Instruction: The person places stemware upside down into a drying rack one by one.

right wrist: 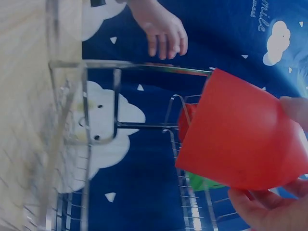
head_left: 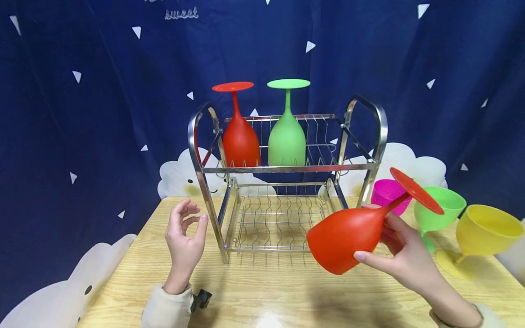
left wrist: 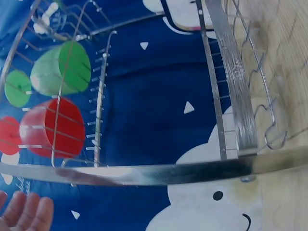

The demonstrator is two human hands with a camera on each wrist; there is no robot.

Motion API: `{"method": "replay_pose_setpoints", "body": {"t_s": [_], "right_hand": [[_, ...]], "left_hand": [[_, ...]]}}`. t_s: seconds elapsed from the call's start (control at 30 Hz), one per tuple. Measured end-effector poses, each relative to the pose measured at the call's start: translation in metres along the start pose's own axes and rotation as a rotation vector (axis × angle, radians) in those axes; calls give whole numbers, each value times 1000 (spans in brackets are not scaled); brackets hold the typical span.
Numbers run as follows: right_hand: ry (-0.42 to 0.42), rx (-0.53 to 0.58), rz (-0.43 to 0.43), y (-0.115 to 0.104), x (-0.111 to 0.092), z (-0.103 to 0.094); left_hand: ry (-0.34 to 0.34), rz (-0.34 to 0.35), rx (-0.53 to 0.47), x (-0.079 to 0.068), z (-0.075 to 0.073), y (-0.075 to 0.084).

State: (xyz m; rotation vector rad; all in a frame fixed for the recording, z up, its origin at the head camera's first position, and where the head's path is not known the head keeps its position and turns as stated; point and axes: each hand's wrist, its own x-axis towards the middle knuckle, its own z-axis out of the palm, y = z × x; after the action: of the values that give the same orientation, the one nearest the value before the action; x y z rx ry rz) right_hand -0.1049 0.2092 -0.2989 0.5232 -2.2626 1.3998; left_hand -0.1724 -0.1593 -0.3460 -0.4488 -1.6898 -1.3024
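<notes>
My right hand (head_left: 404, 255) grips a red goblet (head_left: 346, 237) by its bowl, tilted with the rim down to the left and the foot up to the right. In the right wrist view the same red goblet (right wrist: 245, 139) lies between thumb and fingers. The left hand (head_left: 186, 237) is raised beside the rack's left leg, fingers loosely bent and holding nothing. On the upper tier of the metal dish rack (head_left: 287, 169), another red goblet (head_left: 242, 141) and a green goblet (head_left: 287, 141) stand upside down, feet upward.
To the right on the wooden table (head_left: 266, 282) are a magenta goblet (head_left: 385, 193), a light green goblet (head_left: 443, 207) and a yellow goblet (head_left: 484, 234), bowls up. The rack's lower tier (head_left: 283, 218) is a wire basket. A dark blue curtain (head_left: 102, 91) hangs behind.
</notes>
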Motion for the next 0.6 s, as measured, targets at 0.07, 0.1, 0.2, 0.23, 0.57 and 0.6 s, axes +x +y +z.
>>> {"method": "replay_pose_setpoints", "body": {"t_s": [0.07, 0.1, 0.2, 0.23, 0.57, 0.6], "right_hand": [[-12, 2, -24, -4, 5, -5], [-16, 0, -39, -7, 7, -8], [-23, -26, -63, -15, 14, -15], [-26, -35, -72, -18, 17, -17], [-51, 133, -185, -41, 47, -39], [-52, 178, -199, -43, 50, -41]], "left_hand": [[-6, -30, 26, 2, 0, -4], [-17, -51, 28, 2, 0, -6], [-70, -134, -15, 3, 2, -10], [-87, -166, -34, 3, 3, -11], [-92, -232, -98, -1, 14, -25], [-83, -232, -99, -1, 14, -26]]}}
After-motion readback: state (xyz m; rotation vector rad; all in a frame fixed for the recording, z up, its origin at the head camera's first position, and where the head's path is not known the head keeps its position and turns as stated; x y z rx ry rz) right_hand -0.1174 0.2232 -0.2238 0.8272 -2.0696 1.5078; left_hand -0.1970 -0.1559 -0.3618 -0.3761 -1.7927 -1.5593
